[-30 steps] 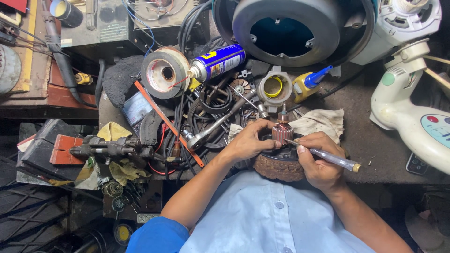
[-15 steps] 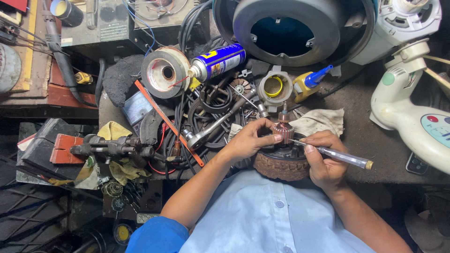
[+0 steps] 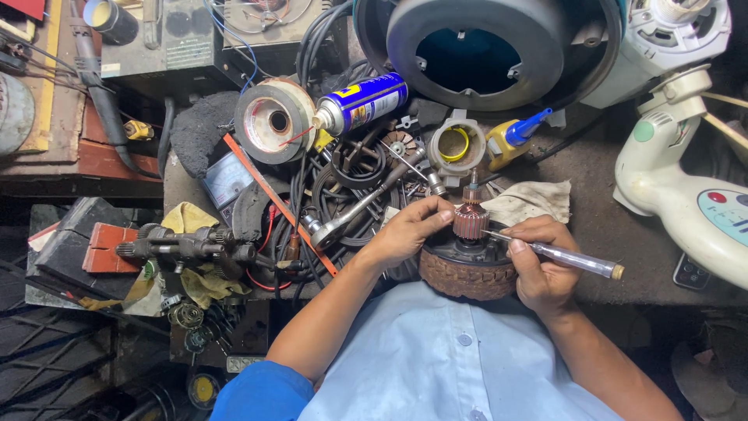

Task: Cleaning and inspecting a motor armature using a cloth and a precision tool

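Observation:
My left hand point(image 3: 407, 231) pinches a small motor armature point(image 3: 470, 219) with a copper-coloured commutator, holding it upright on a round woven pad point(image 3: 464, 274) at the bench edge. My right hand point(image 3: 539, 265) grips a clear-handled screwdriver point(image 3: 573, 258) and its tip touches the armature's side. Both forearms reach up from my light blue shirt.
The bench is crowded: a blue spray can point(image 3: 363, 102), a round motor part point(image 3: 274, 120), a ratchet wrench point(image 3: 354, 209), black cables, a yellow bottle with blue cap point(image 3: 515, 138), a rag point(image 3: 530, 201). A black fan housing point(image 3: 487, 48) stands behind, a white fan base point(image 3: 686, 183) at right.
My right hand and the screwdriver shifted slightly on the armature; the left hand kept its hold. Little else moved.

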